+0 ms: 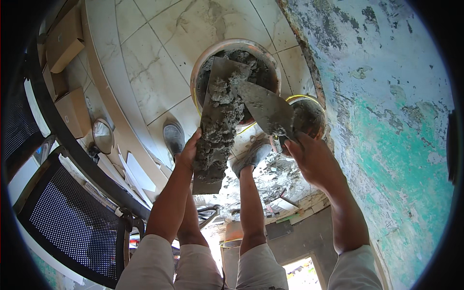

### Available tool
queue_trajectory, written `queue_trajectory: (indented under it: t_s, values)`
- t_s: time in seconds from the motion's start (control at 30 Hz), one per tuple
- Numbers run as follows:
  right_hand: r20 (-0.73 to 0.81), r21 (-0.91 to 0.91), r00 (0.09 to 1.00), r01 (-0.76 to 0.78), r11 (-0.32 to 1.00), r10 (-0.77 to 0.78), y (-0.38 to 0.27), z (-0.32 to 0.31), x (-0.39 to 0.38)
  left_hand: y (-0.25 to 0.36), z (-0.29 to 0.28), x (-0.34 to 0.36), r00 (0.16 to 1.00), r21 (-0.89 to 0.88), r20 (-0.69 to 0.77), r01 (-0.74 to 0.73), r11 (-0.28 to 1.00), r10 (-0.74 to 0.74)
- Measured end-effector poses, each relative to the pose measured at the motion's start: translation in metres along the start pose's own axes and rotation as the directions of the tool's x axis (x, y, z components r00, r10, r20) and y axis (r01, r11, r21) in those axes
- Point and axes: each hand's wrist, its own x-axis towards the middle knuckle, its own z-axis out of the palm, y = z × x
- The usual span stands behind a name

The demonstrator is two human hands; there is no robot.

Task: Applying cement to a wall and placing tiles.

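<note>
My left hand [190,151] is closed at the near left edge of a long, flat plastering trowel [209,185], its handle hidden underneath. Wet grey mortar [220,133] lies heaped along most of that blade. In my right hand [311,162] is a pointed trowel [267,108]; its mortar-smeared blade reaches left, with the tip against the mortar on the flat blade. Both tools are held over a round tub [198,63] with more grey mortar inside. A smaller bucket [316,104] with a yellow rim stands beside it, partly behind my right hand.
A peeling green and white wall [396,145] rises close on the right. Black mesh chairs [72,217] and cardboard boxes [72,113] stand at the left. My shoes [174,137] are on the pale tiled floor [159,63] near the tub. Mortar spatters [280,176] lie behind my feet.
</note>
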Motion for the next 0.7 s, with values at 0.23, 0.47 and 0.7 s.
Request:
queue_trajectory:
  t_s: [0.23,0.47,0.7]
  values:
    - [0.105,0.117,0.992,-0.075,0.99,0.063,0.009,0.005,0.014,-0.003,0.007,0.0,0.999,-0.038,-0.029,-0.033,0.999,0.032]
    - [0.104,0.244,0.994,-0.062,0.968,0.037,0.009,-0.027,0.015,-0.005,0.028,-0.006,0.999,-0.03,0.011,-0.037,0.999,0.037]
    - [0.176,0.238,0.982,-0.111,0.965,0.07,0.015,-0.04,0.039,-0.004,0.042,-0.013,0.998,0.001,0.063,-0.02,1.0,0.02]
